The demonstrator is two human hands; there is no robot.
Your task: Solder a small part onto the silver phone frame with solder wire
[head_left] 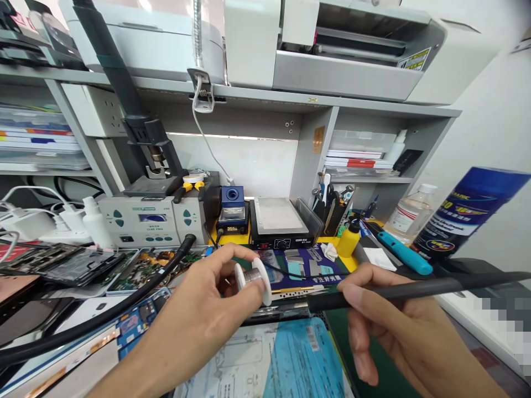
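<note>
My left hand (215,298) pinches a small white spool of solder wire (251,278) between thumb and fingers. In my right hand (394,315) is a long black-handled tool (418,291), held between thumb and index finger. Its rear runs off to the right; a metallic part (290,310) lies in line with its front, partly hidden behind my left hand. Its exact kind is not clear. Below both hands lies a flat blue and white panel (307,359), worn and stained. A slim gold-coloured tool (290,291) rests just behind the spool.
At the back stand a hot-air station (151,218), a small soldering station (232,213) and a heating plate (280,218). A black hose (136,298) crosses the left side over circuit boards (153,265). Right: a yellow bottle (348,239), a blue screwdriver (404,254) and a spray can (468,215).
</note>
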